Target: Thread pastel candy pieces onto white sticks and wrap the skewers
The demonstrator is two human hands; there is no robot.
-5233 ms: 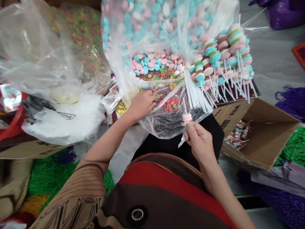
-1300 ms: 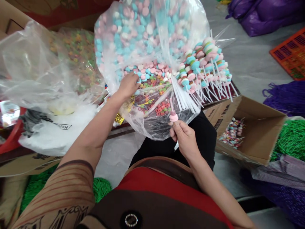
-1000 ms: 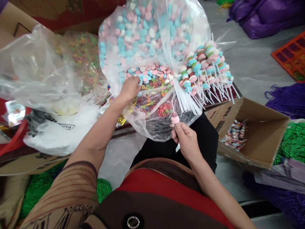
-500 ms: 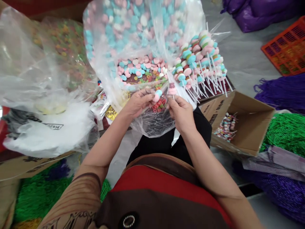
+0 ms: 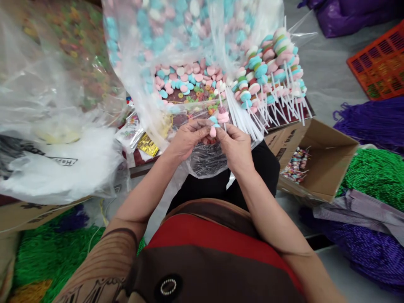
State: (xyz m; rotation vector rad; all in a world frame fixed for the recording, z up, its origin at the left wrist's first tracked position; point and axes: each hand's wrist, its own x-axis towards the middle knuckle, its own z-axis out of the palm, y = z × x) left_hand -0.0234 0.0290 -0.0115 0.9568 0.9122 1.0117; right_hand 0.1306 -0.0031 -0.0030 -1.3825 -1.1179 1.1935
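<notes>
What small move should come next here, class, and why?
Probably thread the loose candies onto the stick: the left hand holds them close beside it, while the right hand grips that stick, which already carries pink discs.

Looks like a small hand-assembly workshop. Bulk clear bag (image 5: 131, 69) is lying open far centre, spilling coloured candies (image 5: 198, 77); candy skewers (image 5: 269, 69) are sitting piled to its right, loose white sticks (image 5: 244, 111) beside them. Cardboard box (image 5: 333, 166) at right is holding strung pieces (image 5: 296, 164). Orange crate (image 5: 375, 59), green bundle (image 5: 375, 179) and purple bundle (image 5: 372, 120) are occupying right-side floor.
</notes>
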